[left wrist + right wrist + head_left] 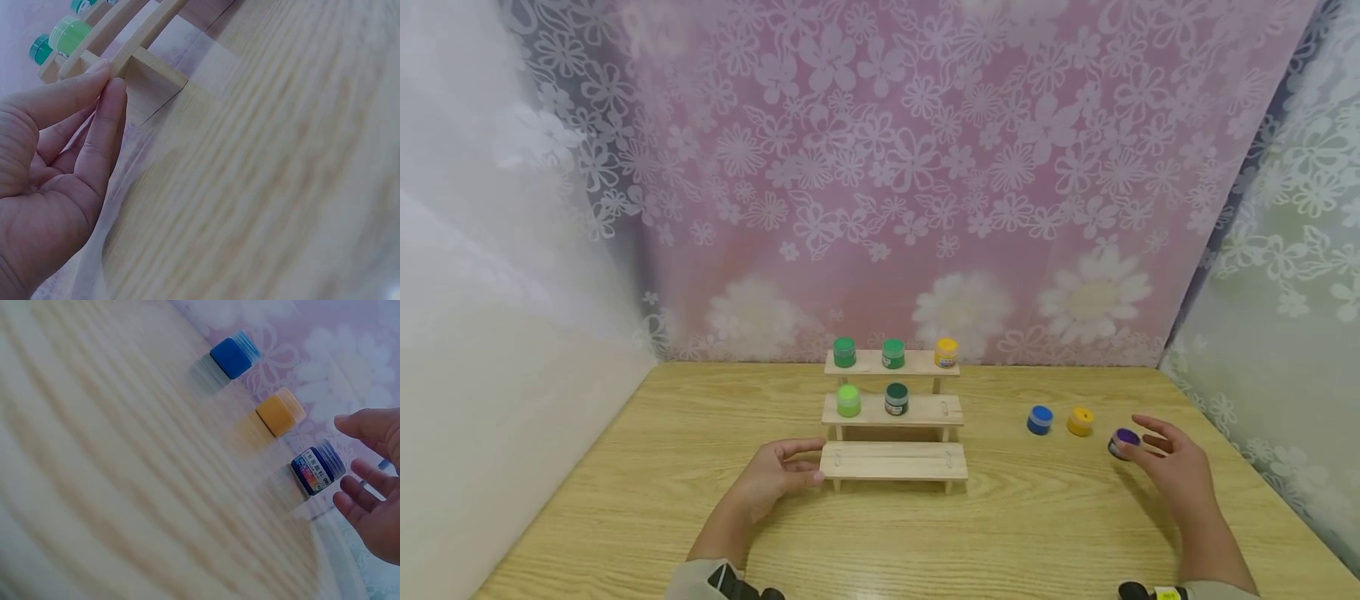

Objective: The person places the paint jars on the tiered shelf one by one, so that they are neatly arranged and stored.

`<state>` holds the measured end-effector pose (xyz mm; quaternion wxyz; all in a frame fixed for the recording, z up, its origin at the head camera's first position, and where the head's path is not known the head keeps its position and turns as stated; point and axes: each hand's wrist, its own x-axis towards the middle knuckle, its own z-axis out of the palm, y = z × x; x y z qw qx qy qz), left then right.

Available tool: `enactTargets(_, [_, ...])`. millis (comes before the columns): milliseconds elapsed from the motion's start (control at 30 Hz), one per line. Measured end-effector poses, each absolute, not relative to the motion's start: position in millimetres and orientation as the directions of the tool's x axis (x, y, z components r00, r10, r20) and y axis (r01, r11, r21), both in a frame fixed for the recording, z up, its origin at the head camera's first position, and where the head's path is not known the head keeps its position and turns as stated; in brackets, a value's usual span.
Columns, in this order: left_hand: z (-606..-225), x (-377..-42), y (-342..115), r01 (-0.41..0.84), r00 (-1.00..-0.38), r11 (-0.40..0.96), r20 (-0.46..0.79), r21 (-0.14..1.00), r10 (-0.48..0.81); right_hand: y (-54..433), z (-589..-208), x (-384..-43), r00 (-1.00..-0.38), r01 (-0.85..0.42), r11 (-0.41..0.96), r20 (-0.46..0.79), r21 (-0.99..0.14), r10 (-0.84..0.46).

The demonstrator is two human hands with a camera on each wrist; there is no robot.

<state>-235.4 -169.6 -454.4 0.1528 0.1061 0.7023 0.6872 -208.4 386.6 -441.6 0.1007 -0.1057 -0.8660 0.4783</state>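
A three-tier wooden display stand [895, 462] stands on the table. My left hand [772, 481] pinches the left end of its lowest tier between thumb and fingers, as the left wrist view shows at the board's end [128, 59]. My right hand [1180, 475] hovers at a small purple paint jar [1124, 444] with thumb and fingers spread around its lid. In the right wrist view the labelled purple jar [312, 472] stands on the table, and the fingertips are apart from it. Left of it are a yellow paint jar [1080, 422] and a blue paint jar [1040, 420].
On the top tier stand two green jars, one at left [844, 352] and one mid-tier [892, 354], plus a yellow jar [946, 353]. The middle tier bears a light green jar [848, 401] and a dark green jar [897, 399]. A floral curtain [880, 208] hangs behind the table.
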Motion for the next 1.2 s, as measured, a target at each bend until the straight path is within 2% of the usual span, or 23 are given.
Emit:
enactTargets(200, [-454,-236,-169,-0.058,-0.927,0.027,-0.063,0.998,0.369,390,-443,-210,-0.982,0.096,0.577,0.016,-0.811,0.186])
enactTargets(433, [-455,-236,-169,-0.061,-0.931,0.026,-0.067,0.998,0.358,388,-447,-211,-0.981,0.075,0.674,0.069,-0.735,0.184])
enactTargets(900, [-456,-237,-169,-0.058,-0.934,0.024,-0.062,0.998,0.352,384,-449,-210,-0.976,0.035,0.692,0.123,-0.721,0.179])
enactTargets(1200, [-457,-237,-170,-0.061,-0.932,0.035,-0.069,0.998,0.356,375,-444,-210,-0.967,0.04,0.658,0.137,-0.752,0.216])
